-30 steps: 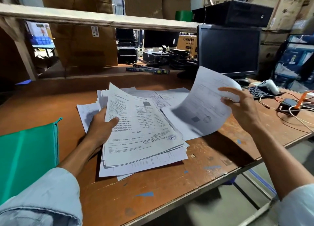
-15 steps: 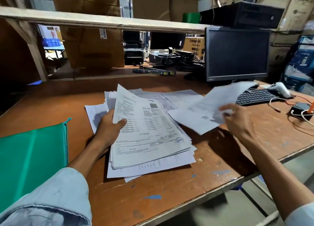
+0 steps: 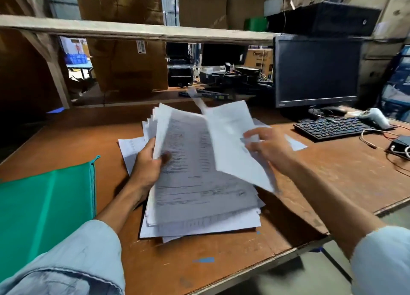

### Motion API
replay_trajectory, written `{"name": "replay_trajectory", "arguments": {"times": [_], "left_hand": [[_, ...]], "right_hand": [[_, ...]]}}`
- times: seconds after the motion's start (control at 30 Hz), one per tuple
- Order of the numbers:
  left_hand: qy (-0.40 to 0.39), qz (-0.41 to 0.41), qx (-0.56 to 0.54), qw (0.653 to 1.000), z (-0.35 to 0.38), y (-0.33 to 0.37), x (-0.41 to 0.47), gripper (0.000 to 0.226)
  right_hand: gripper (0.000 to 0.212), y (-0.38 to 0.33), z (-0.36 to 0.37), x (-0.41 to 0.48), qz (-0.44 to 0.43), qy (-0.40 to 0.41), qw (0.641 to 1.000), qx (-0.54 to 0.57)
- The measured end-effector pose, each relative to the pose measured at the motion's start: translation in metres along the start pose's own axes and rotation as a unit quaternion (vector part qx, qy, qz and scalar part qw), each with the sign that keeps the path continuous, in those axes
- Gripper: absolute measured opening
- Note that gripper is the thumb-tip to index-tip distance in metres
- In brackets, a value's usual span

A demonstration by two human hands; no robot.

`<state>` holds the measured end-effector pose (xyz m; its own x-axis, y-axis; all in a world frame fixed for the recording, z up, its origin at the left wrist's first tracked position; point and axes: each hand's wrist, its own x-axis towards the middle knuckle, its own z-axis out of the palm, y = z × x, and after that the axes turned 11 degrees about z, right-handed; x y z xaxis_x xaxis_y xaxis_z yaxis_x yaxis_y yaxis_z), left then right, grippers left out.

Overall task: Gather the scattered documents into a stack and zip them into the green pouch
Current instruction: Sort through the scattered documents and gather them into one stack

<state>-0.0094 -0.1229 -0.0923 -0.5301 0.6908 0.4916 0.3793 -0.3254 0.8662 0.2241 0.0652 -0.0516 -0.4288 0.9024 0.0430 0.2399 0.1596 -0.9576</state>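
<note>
A: Where are the papers?

B: The stack of documents [image 3: 199, 194] lies mid-surface [image 3: 332, 175], its left edge tilted up off the wood. The left hand [image 3: 147, 163] grips that edge, thumb on the top page, the other fingers hidden beneath. The right hand [image 3: 266, 148] holds a loose sheet [image 3: 233, 143] above the stack's far right part, fingers [image 3: 255, 139] curled onto the paper; it is blurred, so I cannot tell the exact pinch.

A: And the green pouch [image 3: 44, 206]?

B: Flat at the left, apart from the stack with bare wood between; the left sleeve [image 3: 77, 261] hides its near part; I cannot tell whether its zip is open.

A: What crowds them?

B: On the right a black keyboard [image 3: 332, 128], a white scanner [image 3: 375, 117] just behind it, and a small black box [image 3: 399, 142] with wires near the right edge; a dark monitor [image 3: 317, 70] stands behind the keyboard. One white sheet [image 3: 131, 148] pokes out from under the stack beside the left hand; a paper corner [image 3: 295, 143] shows just past the right hand.

A: Overhead?

B: A wooden shelf board [image 3: 133, 29] spans the back, above the far end of the surface; cardboard boxes [image 3: 128, 66] stand behind it.

A: Room to move?

B: Bare wood runs from the stack to the front edge, marked only by a strip of blue tape [image 3: 204, 260]; more lies open between the right forearm and the keyboard; the front edge slants up to the right, and the floor shows beyond it.
</note>
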Motion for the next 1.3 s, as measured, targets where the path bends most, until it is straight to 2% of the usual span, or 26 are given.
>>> {"name": "replay_trajectory", "arguments": {"times": [0.07, 0.13, 0.17, 0.23, 0.27, 0.37, 0.47, 0.57, 0.67, 0.77, 0.93, 0.97, 1.0, 1.07, 1.1, 1.17, 1.23, 1.3], "left_hand": [[0.005, -0.007, 0.023, 1.000, 0.003, 0.001, 0.001, 0.032], [0.000, -0.018, 0.004, 1.000, 0.002, 0.005, 0.000, 0.046], [-0.007, -0.029, -0.023, 0.999, 0.001, 0.005, 0.000, 0.051], [-0.018, -0.053, -0.066, 0.996, -0.001, 0.002, 0.001, 0.043], [-0.024, -0.050, -0.067, 0.996, -0.001, 0.001, 0.000, 0.038], [-0.027, -0.033, -0.044, 0.998, 0.000, -0.004, 0.000, 0.044], [-0.020, -0.031, -0.054, 0.998, 0.001, -0.010, 0.003, 0.047], [-0.010, -0.023, -0.059, 0.998, 0.001, -0.015, 0.006, 0.060], [-0.009, 0.012, -0.051, 0.999, -0.001, -0.018, 0.007, 0.083], [-0.014, 0.023, -0.053, 0.998, -0.002, -0.019, 0.008, 0.092], [-0.007, 0.006, 0.005, 1.000, 0.000, -0.016, 0.008, 0.078], [-0.009, 0.004, 0.013, 1.000, -0.001, -0.015, 0.008, 0.077], [-0.011, 0.002, 0.019, 1.000, -0.001, -0.014, 0.008, 0.077], [-0.012, 0.003, 0.015, 1.000, 0.000, -0.014, 0.007, 0.075], [-0.014, 0.005, 0.008, 1.000, 0.000, -0.012, 0.006, 0.074], [-0.019, 0.006, 0.002, 1.000, -0.001, -0.011, 0.004, 0.073], [-0.022, 0.003, 0.004, 1.000, -0.003, -0.010, 0.003, 0.072], [-0.024, -0.003, 0.005, 1.000, -0.002, -0.008, 0.003, 0.072]], "right_hand": [[0.021, 0.004, 0.023, 0.001, -0.056, 0.038, 0.992, -0.102], [0.021, 0.002, 0.044, 0.000, -0.096, 0.042, 0.981, -0.162], [0.021, 0.004, 0.053, 0.000, -0.092, 0.040, 0.979, -0.179], [0.020, 0.013, 0.070, 0.002, -0.076, 0.035, 0.977, -0.195], [0.021, 0.017, 0.075, 0.005, -0.071, 0.031, 0.976, -0.204], [0.021, 0.014, 0.069, 0.018, -0.063, 0.003, 0.973, -0.221], [0.017, 0.014, 0.032, 0.048, -0.035, 0.060, 0.973, -0.219], [0.028, 0.030, -0.021, 0.083, 0.011, 0.157, 0.922, -0.355], [0.048, 0.048, -0.061, 0.111, 0.070, 0.194, 0.875, -0.437], [0.059, 0.059, -0.076, 0.123, 0.126, 0.142, 0.858, -0.478], [0.076, 0.056, -0.084, 0.139, 0.171, 0.103, 0.841, -0.504], [0.071, 0.046, -0.083, 0.129, 0.161, 0.088, 0.844, -0.504], [0.056, 0.039, -0.084, 0.121, 0.158, 0.063, 0.859, -0.483], [0.020, 0.031, -0.091, 0.112, 0.183, 0.017, 0.913, -0.365], [0.016, 0.031, -0.096, 0.109, 0.202, 0.001, 0.929, -0.311], [0.022, 0.033, -0.101, 0.102, 0.224, -0.006, 0.945, -0.237], [0.018, 0.035, -0.102, 0.096, 0.228, 0.023, 0.948, -0.223], [0.018, 0.036, -0.103, 0.091, 0.203, 0.053, 0.944, -0.254]]}}
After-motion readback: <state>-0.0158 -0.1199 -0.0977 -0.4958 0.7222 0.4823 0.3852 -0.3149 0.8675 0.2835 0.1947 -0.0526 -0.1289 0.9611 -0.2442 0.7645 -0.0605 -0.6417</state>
